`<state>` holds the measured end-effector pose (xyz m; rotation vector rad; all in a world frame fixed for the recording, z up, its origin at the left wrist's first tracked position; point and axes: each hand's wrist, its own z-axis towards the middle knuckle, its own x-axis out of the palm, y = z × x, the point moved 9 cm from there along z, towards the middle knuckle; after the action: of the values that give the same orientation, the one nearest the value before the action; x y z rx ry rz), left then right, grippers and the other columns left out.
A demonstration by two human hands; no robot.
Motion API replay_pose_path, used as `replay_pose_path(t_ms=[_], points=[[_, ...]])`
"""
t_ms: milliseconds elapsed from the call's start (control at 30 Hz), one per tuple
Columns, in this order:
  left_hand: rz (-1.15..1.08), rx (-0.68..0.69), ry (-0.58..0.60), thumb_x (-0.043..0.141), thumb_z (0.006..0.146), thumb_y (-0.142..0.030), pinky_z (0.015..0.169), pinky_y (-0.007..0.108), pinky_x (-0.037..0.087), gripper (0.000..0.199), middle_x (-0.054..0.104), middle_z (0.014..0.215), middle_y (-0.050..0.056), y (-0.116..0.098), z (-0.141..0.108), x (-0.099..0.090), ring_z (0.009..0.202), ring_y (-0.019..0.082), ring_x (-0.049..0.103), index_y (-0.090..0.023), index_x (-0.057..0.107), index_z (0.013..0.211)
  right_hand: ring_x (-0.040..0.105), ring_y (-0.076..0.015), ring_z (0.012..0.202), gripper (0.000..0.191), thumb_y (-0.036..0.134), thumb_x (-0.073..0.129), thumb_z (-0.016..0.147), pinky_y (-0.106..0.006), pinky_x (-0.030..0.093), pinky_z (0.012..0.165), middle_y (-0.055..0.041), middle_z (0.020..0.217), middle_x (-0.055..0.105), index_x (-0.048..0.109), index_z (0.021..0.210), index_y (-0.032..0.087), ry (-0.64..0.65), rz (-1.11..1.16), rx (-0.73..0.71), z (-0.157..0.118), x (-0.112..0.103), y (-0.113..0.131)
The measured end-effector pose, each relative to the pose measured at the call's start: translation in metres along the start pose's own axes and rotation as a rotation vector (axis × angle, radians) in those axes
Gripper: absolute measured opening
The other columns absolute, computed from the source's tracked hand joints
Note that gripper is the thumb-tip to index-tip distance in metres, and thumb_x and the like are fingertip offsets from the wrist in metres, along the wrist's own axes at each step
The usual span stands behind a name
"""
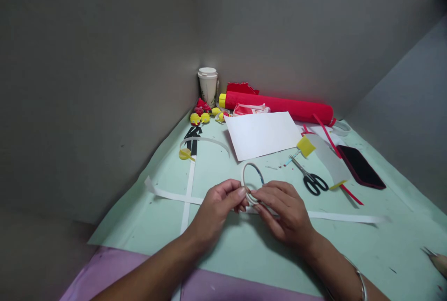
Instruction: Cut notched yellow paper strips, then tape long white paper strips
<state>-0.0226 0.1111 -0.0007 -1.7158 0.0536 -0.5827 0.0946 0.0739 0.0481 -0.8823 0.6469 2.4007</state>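
Upright between my hands stands a narrow roll of tape (pixel 242 175), a white ring with some blue on its inner side. My left hand (pixel 221 201) pinches its lower left edge between thumb and fingers. At the lower right of the ring, my right hand (pixel 286 210) is closed with its fingertips on the tape; the exact grip is partly hidden. Beneath both hands a long white paper strip (pixel 344 217) runs sideways across the table. Another white strip (pixel 190 182) crosses it on the left.
A white sheet (pixel 263 136) lies ahead, with a red corrugated roll (pixel 279 104) and lidded cup (pixel 208 88) behind. Scissors (pixel 314 183) and a phone (pixel 363 167) are on the right. Black strips (pixel 194 146) and small yellow coiled pieces (pixel 195 118) lie left. A pointed tool (pixel 435 258) is near the right edge.
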Motion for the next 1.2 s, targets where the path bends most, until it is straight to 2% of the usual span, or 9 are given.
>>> replay_pose_path(t_ms=[267, 400, 500, 700, 833, 900, 967, 1200], points=[[-0.055, -0.003, -0.028, 0.052, 0.092, -0.04, 0.072, 0.027, 0.037, 0.032, 0.059, 0.071, 0.002, 0.001, 0.0, -0.001, 0.07, 0.014, 0.049, -0.016, 0.062, 0.073, 0.061, -0.0235, 0.089, 0.024, 0.009, 0.057, 0.085, -0.041, 0.048, 0.08, -0.0076, 0.09, 0.072, 0.063, 0.107, 0.018, 0.001, -0.003, 0.0, 0.001, 0.0, 0.004], [-0.061, -0.018, -0.027, 0.059, 0.088, -0.036, 0.071, 0.025, 0.037, 0.027, 0.056, 0.068, 0.001, 0.002, 0.001, -0.002, 0.067, 0.013, 0.047, -0.016, 0.06, 0.07, 0.061, -0.0247, 0.09, 0.025, 0.012, 0.059, 0.085, -0.042, 0.048, 0.08, -0.0078, 0.09, 0.072, 0.064, 0.109, 0.018, -0.008, -0.056, -0.01, -0.003, 0.001, 0.004], [-0.174, -0.025, -0.036, 0.06, 0.087, -0.033, 0.067, 0.024, 0.037, 0.024, 0.052, 0.066, -0.001, 0.0, 0.003, -0.004, 0.064, 0.011, 0.045, -0.015, 0.059, 0.071, 0.061, -0.0247, 0.091, 0.027, 0.014, 0.061, 0.085, -0.042, 0.047, 0.08, -0.0075, 0.092, 0.073, 0.063, 0.111, 0.019, -0.015, -0.076, -0.015, -0.005, 0.001, 0.003], [-0.395, -0.012, -0.131, 0.064, 0.084, -0.031, 0.061, 0.022, 0.037, 0.021, 0.045, 0.067, -0.002, 0.0, 0.006, -0.016, 0.062, 0.01, 0.041, -0.014, 0.059, 0.071, 0.059, -0.0267, 0.099, 0.029, 0.013, 0.062, 0.084, -0.044, 0.046, 0.084, -0.0082, 0.099, 0.072, 0.063, 0.113, 0.019, -0.026, -0.087, -0.03, -0.006, 0.0, 0.004], [-0.24, -0.037, -0.075, 0.06, 0.088, -0.038, 0.065, 0.023, 0.038, 0.025, 0.05, 0.067, -0.001, 0.004, 0.006, -0.008, 0.063, 0.01, 0.044, -0.014, 0.062, 0.079, 0.059, -0.0259, 0.096, 0.026, 0.013, 0.061, 0.086, -0.044, 0.045, 0.082, -0.0073, 0.093, 0.072, 0.063, 0.111, 0.02, -0.051, -0.078, 0.014, -0.006, -0.002, 0.0], [-0.122, -0.068, -0.037, 0.061, 0.087, -0.039, 0.066, 0.023, 0.038, 0.026, 0.053, 0.068, 0.0, 0.008, 0.005, -0.002, 0.064, 0.011, 0.046, -0.014, 0.062, 0.079, 0.06, -0.0253, 0.093, 0.024, 0.014, 0.06, 0.087, -0.043, 0.045, 0.081, -0.0068, 0.089, 0.071, 0.064, 0.109, 0.02, -0.048, -0.072, 0.033, -0.006, -0.001, -0.002], [-0.098, -0.087, -0.036, 0.062, 0.087, -0.039, 0.067, 0.023, 0.038, 0.026, 0.054, 0.068, 0.0, 0.01, 0.005, -0.001, 0.064, 0.011, 0.046, -0.014, 0.061, 0.076, 0.061, -0.0247, 0.091, 0.021, 0.016, 0.059, 0.087, -0.042, 0.045, 0.079, -0.0066, 0.088, 0.071, 0.065, 0.107, 0.02, -0.038, -0.051, 0.045, -0.006, 0.0, -0.003], [-0.403, -0.121, -0.098, 0.067, 0.083, -0.031, 0.063, 0.021, 0.04, 0.019, 0.051, 0.067, -0.001, 0.013, 0.01, -0.012, 0.061, 0.009, 0.046, -0.013, 0.063, 0.079, 0.062, -0.0246, 0.092, 0.022, 0.015, 0.056, 0.086, -0.043, 0.045, 0.082, -0.0065, 0.089, 0.071, 0.065, 0.105, 0.021, -0.027, 0.05, 0.095, -0.003, -0.002, -0.007]])
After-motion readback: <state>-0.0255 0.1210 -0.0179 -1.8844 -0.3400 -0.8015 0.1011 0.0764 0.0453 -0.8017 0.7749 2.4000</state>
